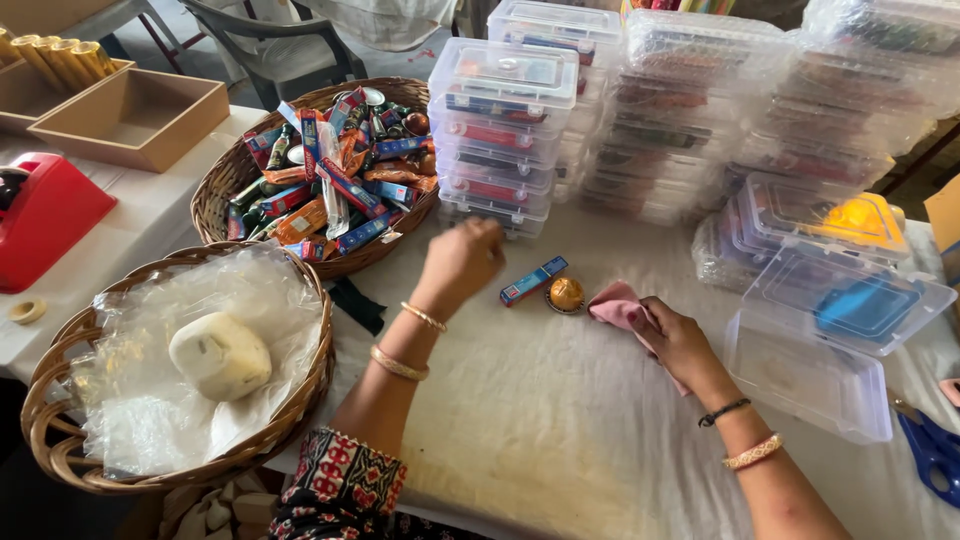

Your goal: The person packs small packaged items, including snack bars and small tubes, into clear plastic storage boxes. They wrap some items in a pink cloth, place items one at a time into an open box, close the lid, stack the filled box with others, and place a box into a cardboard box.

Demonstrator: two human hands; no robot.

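Observation:
My left hand (463, 258) hovers over the white cloth near the bottom of a stack of clear plastic boxes (500, 135), fingers curled; whether it holds anything is hidden. My right hand (672, 338) presses on a folded pink cloth (612, 303). Between the hands lie a small blue packet (532, 280) and a round golden item (566, 294). An open, empty clear plastic box (835, 340) sits just right of my right hand.
A wicker basket (225, 190) full of several colourful packets stands at the left. A nearer basket (50, 400) holds clear plastic wrap and a white lump (220, 355). Stacks of filled clear boxes (780, 110) line the back. Blue scissors (930, 450) lie at the right edge.

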